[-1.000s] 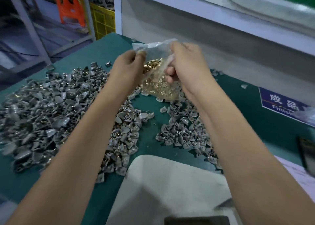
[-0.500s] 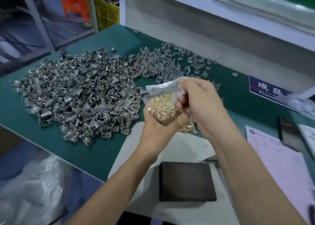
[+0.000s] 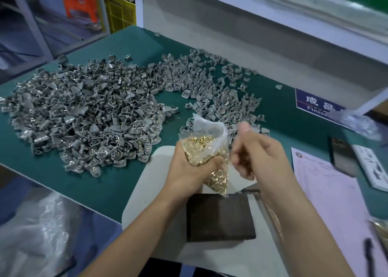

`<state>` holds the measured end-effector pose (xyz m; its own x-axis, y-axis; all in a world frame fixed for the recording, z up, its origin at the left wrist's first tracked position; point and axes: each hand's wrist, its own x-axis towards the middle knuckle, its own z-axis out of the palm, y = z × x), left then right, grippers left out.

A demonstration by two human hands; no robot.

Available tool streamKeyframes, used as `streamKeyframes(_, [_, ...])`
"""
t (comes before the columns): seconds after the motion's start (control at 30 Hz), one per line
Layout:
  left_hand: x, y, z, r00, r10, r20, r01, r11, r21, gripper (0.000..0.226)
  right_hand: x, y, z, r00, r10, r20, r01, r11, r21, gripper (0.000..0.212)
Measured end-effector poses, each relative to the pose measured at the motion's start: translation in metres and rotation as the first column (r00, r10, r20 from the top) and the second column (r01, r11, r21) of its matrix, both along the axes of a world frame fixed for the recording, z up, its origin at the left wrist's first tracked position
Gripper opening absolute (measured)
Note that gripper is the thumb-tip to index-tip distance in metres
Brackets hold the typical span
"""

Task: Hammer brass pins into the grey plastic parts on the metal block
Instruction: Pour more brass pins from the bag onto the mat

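Grey plastic parts point(image 3: 88, 113) beyond left hand point(image 3: 189, 171) gripping pin bag point(image 3: 206, 151); right hand point(image 3: 258, 155) fingers curled, blurred.

Metal block point(image 3: 220, 218) lies on the mat point(image 3: 147, 180), plastic parts point(image 3: 88, 113) behind.

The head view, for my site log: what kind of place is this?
Likely a factory assembly bench: heaps of grey plastic parts on a green mat, a bag of brass pins in the left hand, a metal block.

Blue sign point(image 3: 317, 103) reads "成品", "Finis"
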<state>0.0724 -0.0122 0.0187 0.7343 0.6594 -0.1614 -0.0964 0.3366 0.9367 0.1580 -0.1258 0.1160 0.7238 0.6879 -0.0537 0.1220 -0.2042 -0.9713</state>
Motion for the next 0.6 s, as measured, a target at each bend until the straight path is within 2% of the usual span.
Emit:
streamKeyframes(0.07, [0.000,-0.002,-0.003,1.000,-0.012,0.003,0.012,1.000,-0.015,0.065,0.014,-0.004,-0.020,0.957,-0.275,-0.091,0.272,0.961,-0.037,0.044])
streamKeyframes(0.1, [0.000,-0.003,-0.004,1.000,-0.022,0.021,0.023,1.000,-0.020,0.064,0.020,-0.004,-0.030,0.941,-0.324,-0.093,0.312,0.942,-0.122,0.040])
streamKeyframes(0.13, [0.000,-0.003,-0.003,0.999,-0.039,0.037,0.039,0.999,-0.013,0.064,0.023,-0.003,-0.039,0.943,-0.306,-0.129,0.276,0.938,-0.209,0.042])
streamKeyframes(0.2, [0.002,-0.002,0.000,0.995,-0.084,0.060,0.082,0.996,0.032,0.067,0.025,0.003,-0.051,0.912,-0.163,-0.375,0.075,0.968,-0.239,0.058])
streamKeyframes(0.27, [0.005,0.001,0.006,0.988,-0.139,0.070,0.133,0.987,0.092,0.071,0.024,0.011,-0.051,0.745,-0.004,-0.667,-0.050,0.997,-0.062,0.060])
streamKeyframes(0.33, [0.008,0.006,0.014,0.981,-0.183,0.057,0.173,0.973,0.151,0.072,0.025,0.015,-0.050,0.582,0.091,-0.808,-0.012,0.995,0.103,0.056])
streamKeyframes(0.4, [0.009,0.009,0.021,0.972,-0.231,0.030,0.220,0.952,0.214,0.072,0.025,0.019,-0.051,0.516,0.125,-0.848,0.021,0.987,0.158,0.048])
streamKeyframes(0.5, [0.009,0.009,0.030,0.965,-0.256,-0.059,0.259,0.893,0.367,0.072,0.021,0.022,-0.053,0.489,0.159,-0.857,0.047,0.977,0.208,0.050])
streamKeyframes(0.53, [0.009,0.010,0.033,0.972,-0.181,-0.150,0.233,0.835,0.499,0.073,0.021,0.022,-0.053,0.499,0.162,-0.851,0.039,0.977,0.209,0.052])
streamKeyframes(0.57, [0.008,0.011,0.036,0.970,-0.063,-0.234,0.205,0.730,0.652,0.075,0.021,0.023,-0.052,0.512,0.173,-0.841,0.022,0.977,0.214,0.051])
streamKeyframes(0.6, [0.005,0.011,0.037,0.963,0.020,-0.269,0.193,0.647,0.738,0.080,0.022,0.024,-0.050,0.524,0.181,-0.832,0.005,0.976,0.216,0.049])
